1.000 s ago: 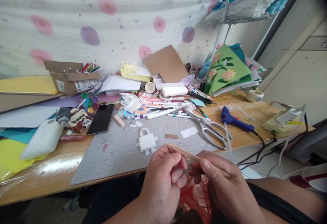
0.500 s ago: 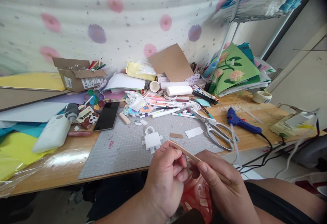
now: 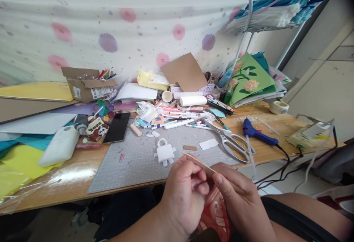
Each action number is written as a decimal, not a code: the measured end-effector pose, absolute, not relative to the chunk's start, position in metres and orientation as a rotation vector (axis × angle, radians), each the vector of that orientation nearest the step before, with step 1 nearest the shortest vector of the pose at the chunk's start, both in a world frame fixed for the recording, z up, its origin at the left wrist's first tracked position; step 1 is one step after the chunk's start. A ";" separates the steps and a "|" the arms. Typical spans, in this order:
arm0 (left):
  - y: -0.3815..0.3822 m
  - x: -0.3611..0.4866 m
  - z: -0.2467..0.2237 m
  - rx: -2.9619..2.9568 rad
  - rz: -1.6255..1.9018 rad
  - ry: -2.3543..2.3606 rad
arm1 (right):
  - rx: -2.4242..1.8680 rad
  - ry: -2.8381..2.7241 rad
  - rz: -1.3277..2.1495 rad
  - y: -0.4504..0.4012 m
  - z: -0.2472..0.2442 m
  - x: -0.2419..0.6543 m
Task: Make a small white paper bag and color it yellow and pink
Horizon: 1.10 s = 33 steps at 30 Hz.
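Note:
Both hands are in front of the table edge, holding a thin brown strip [image 3: 199,162] between them. My left hand [image 3: 184,194] has its fingers curled, with the strip's far end at its thumb and index finger. Thumb and fingers of my right hand [image 3: 239,192] pinch the strip's near end. On the grey cutting mat [image 3: 124,168] beyond them lie a small white padlock-shaped piece [image 3: 165,152], a short brown strip [image 3: 190,147] and a white paper piece [image 3: 208,144].
Large scissors [image 3: 231,142] lie at the mat's right edge, and a blue glue gun [image 3: 258,133] with a cord lies further right. A phone [image 3: 117,127], a white bottle [image 3: 59,146] and piled markers [image 3: 179,122] stand or lie behind and left. A red bag [image 3: 215,212] hangs below my hands.
The view has shifted slightly, so the table things appear a little displaced. My hands still hold the strip, which has tilted slightly.

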<state>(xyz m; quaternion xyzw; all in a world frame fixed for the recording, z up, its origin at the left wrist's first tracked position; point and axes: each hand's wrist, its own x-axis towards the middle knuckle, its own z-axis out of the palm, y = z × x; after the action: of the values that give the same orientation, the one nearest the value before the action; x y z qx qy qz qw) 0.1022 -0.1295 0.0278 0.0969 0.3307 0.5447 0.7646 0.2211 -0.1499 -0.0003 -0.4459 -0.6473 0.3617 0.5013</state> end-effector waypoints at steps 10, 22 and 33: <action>-0.137 0.101 0.024 0.264 1.229 0.638 | -1.058 -1.287 1.239 -0.151 -0.009 0.221; -0.130 0.104 0.028 0.146 1.178 0.699 | -1.106 -1.462 0.944 -0.150 0.003 0.222; -0.135 0.102 0.020 0.260 1.196 0.615 | -1.092 -1.344 1.116 -0.149 -0.003 0.221</action>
<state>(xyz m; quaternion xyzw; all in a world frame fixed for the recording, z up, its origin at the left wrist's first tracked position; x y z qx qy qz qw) 0.1019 -0.1346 0.0199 0.1200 0.2842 0.5523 0.7745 0.2213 -0.1489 -0.0031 -0.4546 -0.5594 0.4643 0.5147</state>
